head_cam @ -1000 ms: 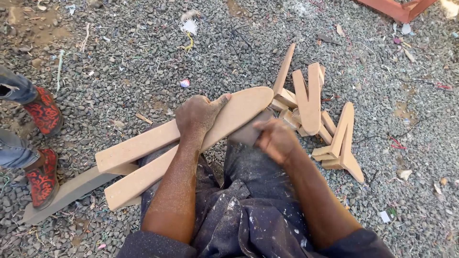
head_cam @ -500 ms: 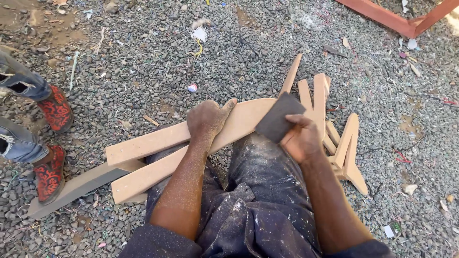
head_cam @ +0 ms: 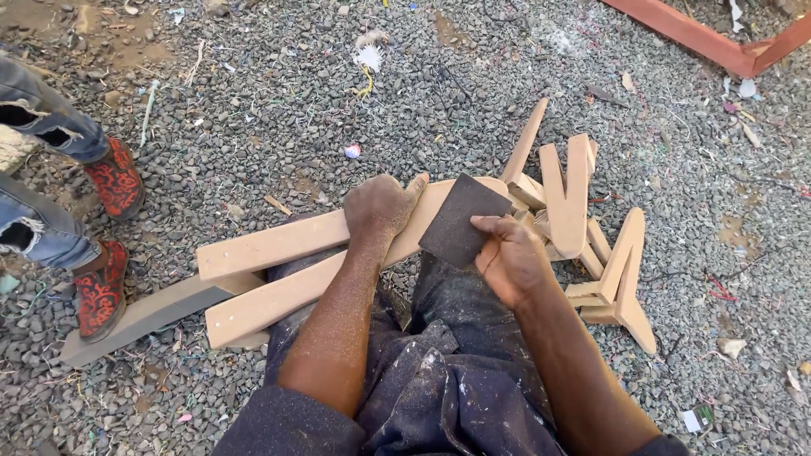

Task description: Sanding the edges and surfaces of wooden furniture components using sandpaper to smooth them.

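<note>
2 hands are at work here, both yours, over a lap in dark paint-flecked trousers (head_cam: pixel 456 355). Your left hand (head_cam: pixel 380 207) presses down on the long curved wooden piece (head_cam: pixel 287 270), fingers curled over its far edge and thumb stretched along the top, clamping it across your knee. Your right hand (head_cam: pixel 511 257) pinches a dark square sheet of sandpaper (head_cam: pixel 460 219) between thumb and fingers, and the sheet lies flat against the rounded end of that same wooden piece. A second similar plank (head_cam: pixel 270 241) lies just behind it, touching, and a grey board (head_cam: pixel 139 317) sticks out beneath them to the left.

The ground is loose grey gravel (head_cam: pixel 279 110), littered with thread scraps and bits of paper. Just beside your right hand sits a heap of small cut wooden pieces (head_cam: pixel 583 219), some standing on edge. At the left edge another person's legs in torn jeans and red patterned shoes (head_cam: pixel 106 236) stand near the grey board. A red-painted frame (head_cam: pixel 718 42) crosses the top right corner.
</note>
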